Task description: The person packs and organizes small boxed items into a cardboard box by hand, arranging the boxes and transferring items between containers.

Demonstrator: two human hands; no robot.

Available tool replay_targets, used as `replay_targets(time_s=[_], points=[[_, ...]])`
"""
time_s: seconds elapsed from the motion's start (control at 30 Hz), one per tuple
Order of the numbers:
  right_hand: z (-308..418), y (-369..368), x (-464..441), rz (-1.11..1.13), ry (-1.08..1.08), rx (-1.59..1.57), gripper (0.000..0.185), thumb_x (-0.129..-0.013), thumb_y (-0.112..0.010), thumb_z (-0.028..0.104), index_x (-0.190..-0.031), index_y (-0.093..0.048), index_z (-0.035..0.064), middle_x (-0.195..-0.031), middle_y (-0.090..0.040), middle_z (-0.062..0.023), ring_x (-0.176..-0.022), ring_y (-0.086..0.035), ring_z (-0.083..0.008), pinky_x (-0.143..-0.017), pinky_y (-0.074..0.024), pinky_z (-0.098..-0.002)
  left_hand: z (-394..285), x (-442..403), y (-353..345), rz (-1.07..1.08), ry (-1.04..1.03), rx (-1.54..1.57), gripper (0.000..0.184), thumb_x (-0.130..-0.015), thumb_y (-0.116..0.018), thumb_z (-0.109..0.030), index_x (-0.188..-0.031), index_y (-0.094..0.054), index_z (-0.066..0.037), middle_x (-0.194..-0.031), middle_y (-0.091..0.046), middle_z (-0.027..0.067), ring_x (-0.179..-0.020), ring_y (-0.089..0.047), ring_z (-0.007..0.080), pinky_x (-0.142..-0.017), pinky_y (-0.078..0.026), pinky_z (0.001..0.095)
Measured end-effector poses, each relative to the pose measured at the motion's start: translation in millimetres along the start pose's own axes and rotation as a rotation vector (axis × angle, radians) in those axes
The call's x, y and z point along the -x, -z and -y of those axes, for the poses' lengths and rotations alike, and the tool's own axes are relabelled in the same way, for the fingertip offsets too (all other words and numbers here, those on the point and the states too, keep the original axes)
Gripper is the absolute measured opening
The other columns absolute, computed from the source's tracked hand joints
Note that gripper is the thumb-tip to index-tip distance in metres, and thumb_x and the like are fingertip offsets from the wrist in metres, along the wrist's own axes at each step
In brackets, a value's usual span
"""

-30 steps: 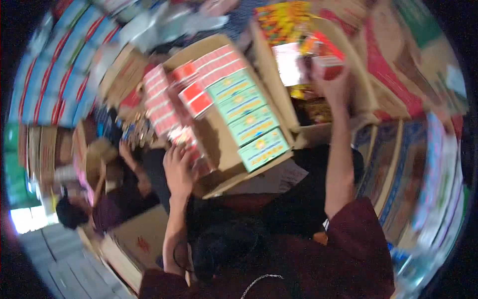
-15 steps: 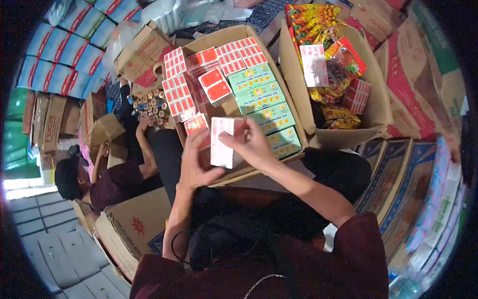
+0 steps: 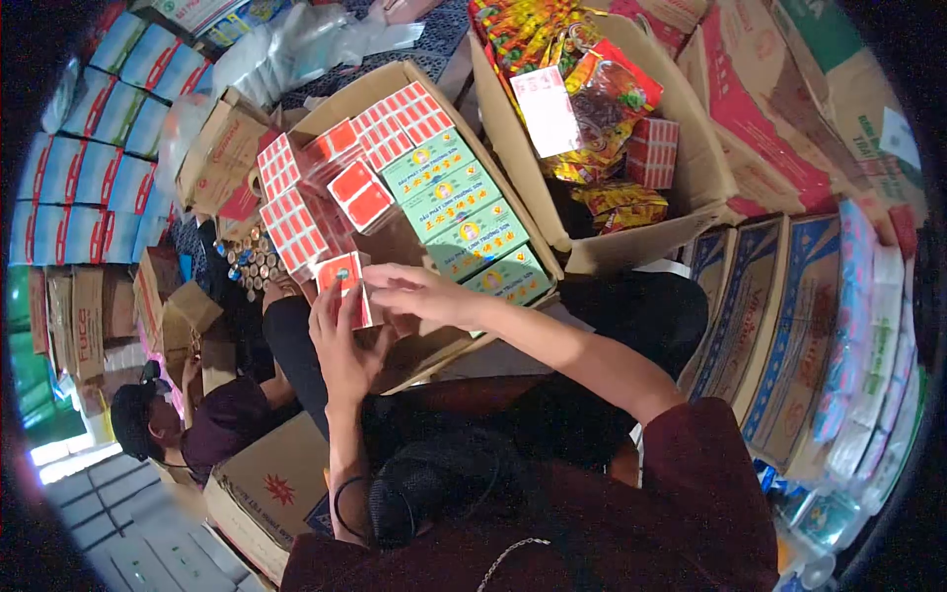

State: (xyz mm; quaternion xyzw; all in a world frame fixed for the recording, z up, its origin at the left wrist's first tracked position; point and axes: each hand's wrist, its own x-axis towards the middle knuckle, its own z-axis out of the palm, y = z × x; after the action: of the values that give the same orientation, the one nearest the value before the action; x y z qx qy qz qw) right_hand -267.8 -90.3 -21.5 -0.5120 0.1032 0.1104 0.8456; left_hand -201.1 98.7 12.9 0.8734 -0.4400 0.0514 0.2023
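Left of centre, the left hand (image 3: 345,347) touches a red-and-white box (image 3: 341,269), grip unclear; the right hand (image 3: 422,298) reaches alongside, fingers slightly apart.

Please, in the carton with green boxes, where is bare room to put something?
Bare carton floor shows between the green boxes and the red pack at the left hand, partly hidden by the right hand. Crowded: the far end, filled with red-and-white packs.

The head camera looks forward and steeply down from close above the lap, its round wide-angle view placing the wearer's maroon shirt (image 3: 592,503) at six o'clock, the green-box carton (image 3: 495,170) at eleven and the snack carton (image 3: 646,242) at one.
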Motion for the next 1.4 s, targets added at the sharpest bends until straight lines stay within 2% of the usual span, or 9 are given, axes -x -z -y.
replay_targets(time_s=[0.27, 0.33, 0.43, 0.57, 1.0, 1.07, 1.13, 1.27, 1.4], points=[[74.0, 111.7, 40.7, -0.507, 0.722, 0.365, 0.041, -0.097, -0.070, 0.015, -0.135, -0.060, 0.0033, -0.129, -0.065, -0.0092, -0.109, -0.064, -0.0174, -0.096, -0.0516, -0.0329, 30.1, 8.6, -33.3, -0.189, 0.101, 0.081, 0.069, -0.074, -0.089, -0.020, -0.138, -0.062, -0.013, -0.144, -0.053, 0.0175, -0.128, -0.048, 0.0381, -0.108, -0.042, 0.0479], [98.7, 161.1, 64.9, -1.058, 0.792, 0.693, 0.049, -0.091, -0.078, 0.022, -0.132, -0.061, 0.0009, -0.124, -0.067, -0.0130, -0.113, -0.064, -0.0209, -0.098, -0.0508, -0.0357, 32.4, 7.1, -33.3, -0.202, 0.093, 0.003, 0.074, -0.075, -0.089, -0.026, -0.142, -0.059, -0.014, -0.143, -0.052, 0.0153, -0.133, -0.046, 0.0388, -0.111, -0.038, 0.0482], [117.8, 217.1, 73.3, -1.301, 0.651, 0.796, 0.063, -0.082, -0.086, 0.032, -0.130, -0.061, 0.0011, -0.118, -0.069, -0.0157, -0.110, -0.066, -0.0261, -0.098, -0.0512, -0.0390, 20.8, -0.1, -25.8, -0.217, 0.011, -0.019, 0.066, -0.077, -0.087, -0.023, -0.138, -0.062, -0.014, -0.144, -0.052, 0.0147, -0.134, -0.046, 0.0383, -0.112, -0.037, 0.0486], [94.1, 238.3, 36.4, -1.203, 0.363, 0.947, 0.069, -0.075, -0.090, 0.037, -0.127, -0.062, 0.0027, -0.120, -0.068, -0.0182, -0.111, -0.066, -0.0326, -0.099, -0.0504, -0.0440, 6.2, -4.6, -16.8, -0.258, -0.029, -0.060, 0.050, -0.081, -0.082, -0.017, -0.129, -0.066, -0.012, -0.145, -0.053, 0.0137, -0.135, -0.046, 0.0370, -0.113, -0.035, 0.0496], [77.4, 231.6, 40.8, -1.392, 0.670, 1.176, 0.048, -0.084, -0.083, 0.030, -0.118, -0.062, 0.0033, -0.098, -0.066, -0.0117, -0.096, -0.067, -0.0272, -0.087, -0.0530, -0.0382, 14.5, 0.8, -20.2, -0.329, -0.003, 0.300, 0.019, -0.090, -0.071, -0.004, -0.109, -0.072, -0.006, -0.129, -0.064, 0.0130, -0.124, -0.056, 0.0315, -0.106, -0.043, 0.0409], [104.6, 214.5, 63.1, -1.230, 0.438, 0.848, 0.046, -0.086, -0.083, 0.028, -0.119, -0.062, 0.0027, -0.101, -0.067, -0.0087, -0.095, -0.066, -0.0207, -0.085, -0.0526, -0.0342, 12.4, 1.4, -16.7, -0.329, -0.005, 0.283, 0.019, -0.089, -0.072, -0.003, -0.107, -0.072, -0.005, -0.127, -0.065, 0.0132, -0.121, -0.057, 0.0313, -0.104, -0.045, 0.0406], [108.4, 196.6, 67.5, -1.131, 0.648, 0.522, 0.042, -0.089, -0.080, 0.026, -0.119, -0.063, 0.0026, -0.105, -0.068, -0.0064, -0.098, -0.065, -0.0168, -0.086, -0.0523, -0.0327, 10.9, 0.4, -12.6, -0.328, -0.019, 0.281, 0.018, -0.086, -0.073, -0.003, -0.104, -0.071, -0.004, -0.123, -0.066, 0.0135, -0.116, -0.060, 0.0307, -0.101, -0.047, 0.0399], [123.9, 135.8, 86.9, -1.121, 0.806, 0.838, 0.037, -0.094, -0.075, 0.026, -0.120, -0.063, 0.0036, -0.110, -0.068, -0.0062, -0.100, -0.066, -0.0161, -0.086, -0.0526, -0.0317, 8.3, -2.0, -15.0, -0.304, -0.043, 0.310, 0.020, -0.083, -0.077, -0.005, -0.102, -0.072, -0.003, -0.119, -0.066, 0.0139, -0.114, -0.061, 0.0308, -0.097, -0.050, 0.0393], [107.5, 91.9, 88.9, -0.857, 0.684, 0.329, 0.031, -0.097, -0.072, 0.025, -0.119, -0.064, 0.0056, -0.108, -0.067, -0.0042, -0.099, -0.065, -0.0143, -0.086, -0.0528, -0.0300, 11.0, -1.0, -14.5, -0.251, -0.146, 0.282, 0.035, -0.080, -0.082, -0.009, -0.112, -0.070, -0.004, -0.122, -0.064, 0.0154, -0.115, -0.061, 0.0323, -0.096, -0.051, 0.0397]])
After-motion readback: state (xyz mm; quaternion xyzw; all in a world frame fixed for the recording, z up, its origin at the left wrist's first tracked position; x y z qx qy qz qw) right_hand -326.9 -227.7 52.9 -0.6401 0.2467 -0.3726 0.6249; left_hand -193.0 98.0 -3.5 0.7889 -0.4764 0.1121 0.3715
